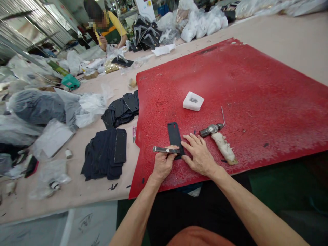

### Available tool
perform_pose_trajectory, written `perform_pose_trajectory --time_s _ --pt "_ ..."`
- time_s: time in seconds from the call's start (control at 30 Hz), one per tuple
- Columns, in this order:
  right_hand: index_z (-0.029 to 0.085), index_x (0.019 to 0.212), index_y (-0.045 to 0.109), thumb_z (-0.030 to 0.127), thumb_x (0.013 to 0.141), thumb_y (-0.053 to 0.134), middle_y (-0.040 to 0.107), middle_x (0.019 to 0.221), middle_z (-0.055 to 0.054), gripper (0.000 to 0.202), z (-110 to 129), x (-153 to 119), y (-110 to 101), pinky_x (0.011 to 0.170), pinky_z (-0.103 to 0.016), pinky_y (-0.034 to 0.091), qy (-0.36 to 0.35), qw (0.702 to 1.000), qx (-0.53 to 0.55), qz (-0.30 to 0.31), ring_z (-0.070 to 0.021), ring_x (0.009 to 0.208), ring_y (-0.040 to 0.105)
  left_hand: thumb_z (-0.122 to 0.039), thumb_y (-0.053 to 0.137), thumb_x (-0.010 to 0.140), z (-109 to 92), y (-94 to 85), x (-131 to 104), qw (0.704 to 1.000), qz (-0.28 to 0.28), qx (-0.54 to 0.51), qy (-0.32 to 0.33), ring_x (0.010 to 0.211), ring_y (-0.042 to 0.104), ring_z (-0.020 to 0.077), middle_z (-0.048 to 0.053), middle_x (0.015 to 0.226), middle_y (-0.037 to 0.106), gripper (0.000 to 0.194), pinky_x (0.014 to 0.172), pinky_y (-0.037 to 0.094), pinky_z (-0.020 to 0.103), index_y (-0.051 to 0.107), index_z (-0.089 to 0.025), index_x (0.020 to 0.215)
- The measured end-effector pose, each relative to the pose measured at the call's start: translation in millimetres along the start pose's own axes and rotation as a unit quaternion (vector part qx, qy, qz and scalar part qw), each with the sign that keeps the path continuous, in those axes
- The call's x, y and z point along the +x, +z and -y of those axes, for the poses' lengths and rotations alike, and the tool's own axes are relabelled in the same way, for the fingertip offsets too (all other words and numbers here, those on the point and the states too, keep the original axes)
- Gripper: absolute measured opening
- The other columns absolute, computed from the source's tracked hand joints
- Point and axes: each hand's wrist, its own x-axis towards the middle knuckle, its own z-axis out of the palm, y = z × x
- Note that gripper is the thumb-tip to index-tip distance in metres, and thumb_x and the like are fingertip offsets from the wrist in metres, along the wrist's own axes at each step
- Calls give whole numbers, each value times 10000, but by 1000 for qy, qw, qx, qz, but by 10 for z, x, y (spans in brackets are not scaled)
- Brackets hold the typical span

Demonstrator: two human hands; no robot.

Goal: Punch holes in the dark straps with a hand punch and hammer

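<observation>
A small black flat piece (174, 132) with a hole near its far end lies on the red mat in front of me. My left hand (164, 164) grips a metal punch (164, 149), its end over the near part of the piece. The fingers hide where exactly the tip rests. My right hand (199, 153) lies spread, fingertips at the right edge of the piece. To its right is a hammer (213, 129) with a wrapped pale handle. Beyond the piece sits a white block (193, 101) with dark marks on top.
The red mat (256, 85) covers much of the table. Left of it are stacked black pieces (105, 153), another black pile (123, 107), pink snips (134, 134) and plastic bags (38, 106). A thin metal rod (223, 116) lies by the hammer. Another person (107, 27) works at the far left.
</observation>
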Motion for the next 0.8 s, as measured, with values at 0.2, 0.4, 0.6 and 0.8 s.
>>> perform_pose_trajectory --time_s 0.2,0.4,0.6,0.8 --pt "183 1290 569 281 793 628 455 1461 -130 510 -36 -17 -10 1152 -559 187 -12 999 30 -10 -318 1413 277 -190 564 877 17 15 -6 998 -2 54 22 1019 681 215 57 1066 738 206 992 517 401 722 -217 1008" --pt "182 1249 600 261 770 642 475 1444 -133 487 -82 -23 22 1149 -577 194 -17 998 54 -20 -320 1407 296 -158 545 868 14 57 -10 991 -9 127 48 996 691 212 56 1030 744 212 972 529 384 704 -212 999" --pt "176 1195 614 189 848 540 623 1262 -123 355 -71 -180 -121 1069 -483 402 -26 973 163 -164 -258 1250 513 -140 521 869 46 125 -35 986 -21 152 63 1023 684 220 80 1048 734 218 965 532 387 685 -193 1003" --pt "183 1154 626 216 845 567 640 1213 -121 316 -376 -517 -438 1001 -490 428 110 952 7 -284 -288 1145 567 -167 539 868 57 118 -45 988 -27 142 54 1007 690 225 75 1043 735 184 972 532 406 685 -195 976"
